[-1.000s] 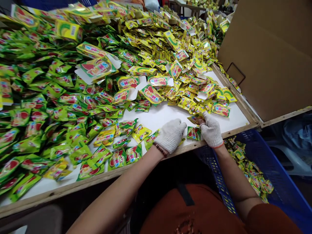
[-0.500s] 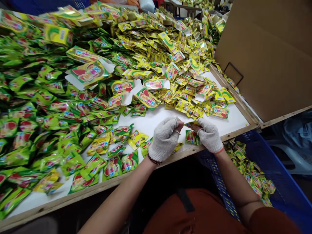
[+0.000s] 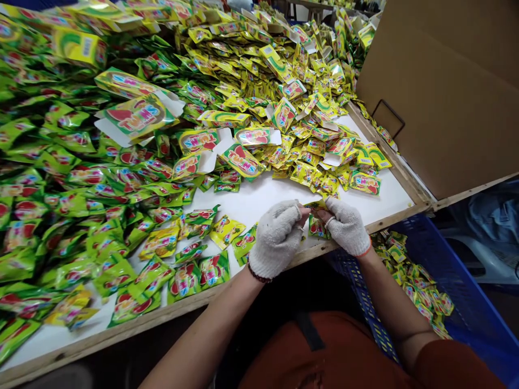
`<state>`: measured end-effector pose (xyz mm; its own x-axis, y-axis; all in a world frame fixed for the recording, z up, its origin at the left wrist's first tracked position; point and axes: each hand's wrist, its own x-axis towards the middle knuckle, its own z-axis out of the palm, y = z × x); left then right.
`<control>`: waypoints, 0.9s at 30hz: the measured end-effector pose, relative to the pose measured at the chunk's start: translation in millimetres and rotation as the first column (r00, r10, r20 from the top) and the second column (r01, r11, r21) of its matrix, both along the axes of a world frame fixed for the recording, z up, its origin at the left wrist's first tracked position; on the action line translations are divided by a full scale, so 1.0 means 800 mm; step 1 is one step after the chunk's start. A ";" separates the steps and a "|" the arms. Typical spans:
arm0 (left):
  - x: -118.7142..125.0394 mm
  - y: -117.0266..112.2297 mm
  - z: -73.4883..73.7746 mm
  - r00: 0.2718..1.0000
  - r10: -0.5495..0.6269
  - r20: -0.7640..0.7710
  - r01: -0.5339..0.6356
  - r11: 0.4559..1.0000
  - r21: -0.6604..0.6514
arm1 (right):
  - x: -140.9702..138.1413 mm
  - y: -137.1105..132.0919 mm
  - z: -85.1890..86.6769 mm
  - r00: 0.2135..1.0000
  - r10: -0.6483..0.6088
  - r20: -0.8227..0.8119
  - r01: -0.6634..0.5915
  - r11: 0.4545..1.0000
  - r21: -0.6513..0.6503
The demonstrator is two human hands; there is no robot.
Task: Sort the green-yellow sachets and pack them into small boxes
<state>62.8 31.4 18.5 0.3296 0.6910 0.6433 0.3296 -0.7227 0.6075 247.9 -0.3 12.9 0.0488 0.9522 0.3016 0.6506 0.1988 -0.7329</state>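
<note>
Both my hands wear white knit gloves with bare fingertips and are close together over the table's near edge. My right hand (image 3: 346,226) is closed in a pinch on a small yellow candy packet (image 3: 315,205), mostly hidden by the fingers. The curled fingertips of my left hand (image 3: 278,237) meet that packet's left end in a pinch. Just below it, a green candy packet (image 3: 317,228) lies on the white tabletop (image 3: 259,193), partly covered by my right fingers. Left of my left hand are another green packet (image 3: 244,243) and a yellow packet (image 3: 226,231).
A large heap of green packets (image 3: 117,227) and yellow packets (image 3: 239,70) covers the table, with open printed boxes (image 3: 140,118) on top. A wooden rim (image 3: 389,222) edges the table. At right stand a cardboard sheet (image 3: 441,97) and, lower, a blue crate (image 3: 466,302) holding packets.
My left hand has moved slightly right and its fingertips now meet the yellow packet in my right hand. The right hand has barely moved. The view has shifted a little.
</note>
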 end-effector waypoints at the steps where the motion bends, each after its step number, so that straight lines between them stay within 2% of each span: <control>1: -0.001 0.000 0.002 0.999 0.038 -0.010 -0.038 0.999 -0.007 | -0.001 0.000 0.000 1.000 0.016 0.019 -0.016 1.000 -0.004; 5: -0.005 0.002 0.007 0.989 0.147 -0.005 -0.147 0.989 0.006 | -0.005 -0.001 0.005 0.992 0.088 0.094 -0.084 0.996 -0.044; 8: -0.006 0.002 0.010 0.983 0.182 0.020 -0.182 0.983 -0.009 | -0.007 -0.001 0.008 0.996 0.067 0.058 -0.066 0.998 -0.016; 10: -0.007 0.001 0.011 0.986 0.165 0.007 -0.165 0.985 -0.050 | -0.006 -0.001 0.007 0.999 0.030 0.021 -0.030 1.000 -0.007; 14: -0.004 0.000 0.011 0.996 0.086 0.005 -0.084 0.979 -0.186 | -0.002 0.000 0.003 1.000 -0.024 0.012 0.024 1.000 -0.015; 16: -0.002 0.003 0.010 0.990 0.095 0.100 -0.053 0.932 -0.358 | 0.000 0.000 0.002 1.000 -0.029 0.011 0.029 1.000 -0.012; 17: -0.002 0.006 0.011 0.977 0.111 0.183 -0.009 0.874 -0.486 | 0.000 -0.001 0.002 1.000 -0.028 0.010 0.029 1.000 -0.009; 18: -0.002 0.010 0.011 0.948 0.143 0.283 0.067 0.782 -0.619 | 0.001 -0.002 0.002 1.000 -0.028 0.012 0.028 1.000 -0.001; 20: -0.003 0.017 0.015 0.844 0.250 0.474 0.293 0.525 -0.799 | 0.001 -0.005 0.004 0.999 -0.035 0.028 0.033 0.998 0.046; 22: -0.004 0.022 0.020 0.733 0.352 0.583 0.519 0.266 -0.813 | 0.000 -0.008 0.004 0.998 -0.051 0.048 0.043 0.986 0.158; 23: -0.004 0.023 0.021 0.700 0.375 0.607 0.598 0.157 -0.786 | -0.001 -0.009 0.004 0.997 -0.042 0.065 0.027 0.975 0.221; 24: -0.003 0.023 0.022 0.686 0.376 0.623 0.648 0.075 -0.758 | -0.003 -0.009 0.003 0.996 -0.014 0.092 -0.012 0.961 0.276; 25: -0.001 0.023 0.021 0.683 0.362 0.634 0.670 0.035 -0.742 | -0.005 -0.008 0.002 0.991 0.034 0.129 -0.073 0.948 0.311; 26: 0.001 0.022 0.020 0.689 0.340 0.640 0.671 0.036 -0.741 | -0.007 -0.008 0.001 0.981 0.089 0.171 -0.141 0.935 0.324; 27: 0.004 0.021 0.017 0.699 0.319 0.640 0.650 0.090 -0.755 | -0.010 -0.007 0.000 0.968 0.139 0.211 -0.203 0.924 0.323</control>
<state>65.7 47.9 32.1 0.4871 0.7746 -0.4034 -0.4210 0.6129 0.6687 240.2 -5.7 13.0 -0.1912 0.7797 0.5962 0.6990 0.5346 -0.4750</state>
